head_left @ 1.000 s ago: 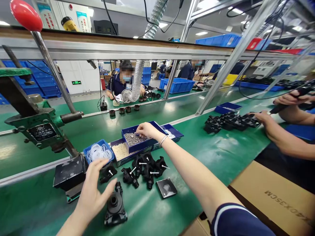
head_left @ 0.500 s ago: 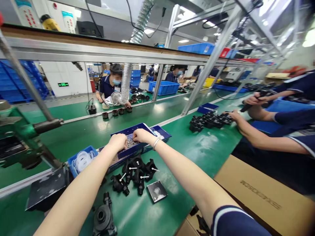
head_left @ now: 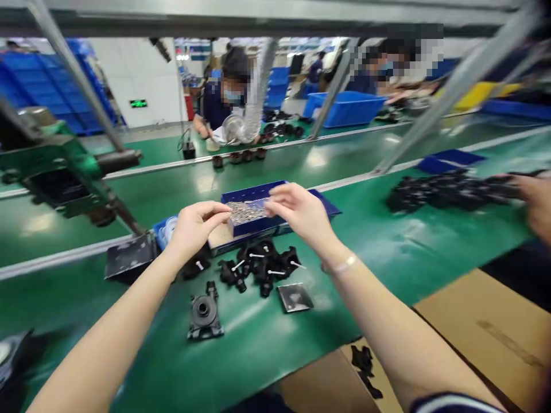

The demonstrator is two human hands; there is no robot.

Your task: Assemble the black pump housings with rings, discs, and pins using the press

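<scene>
Your left hand [head_left: 193, 226] is at the left end of the dark-blue tray [head_left: 247, 229], thumb and fingertips drawn in to a narrow gap; you cannot tell from this view whether anything is pinched there. Your right hand [head_left: 297, 212] is over the tray's right part, its fingers curled and close together, and what they hold, if anything, is too blurred to tell. Between your hands lie the small metal screws [head_left: 245, 212], heaped inside that tray, which stands over a lower tray [head_left: 219, 238] of pale bits. To the left, partly behind your left hand, is a blue bin [head_left: 161, 232] with white rings [head_left: 171, 225]. On the near side of the trays you have a cluster of black parts [head_left: 262, 264] with thin white pieces on them, then a black housing [head_left: 203, 310] near left and a dark square plate [head_left: 295, 297] near right, all on the green bench [head_left: 258, 338]. At far right, a co-worker's hand [head_left: 538, 201] is beside a pile of black pieces [head_left: 447, 192].
</scene>
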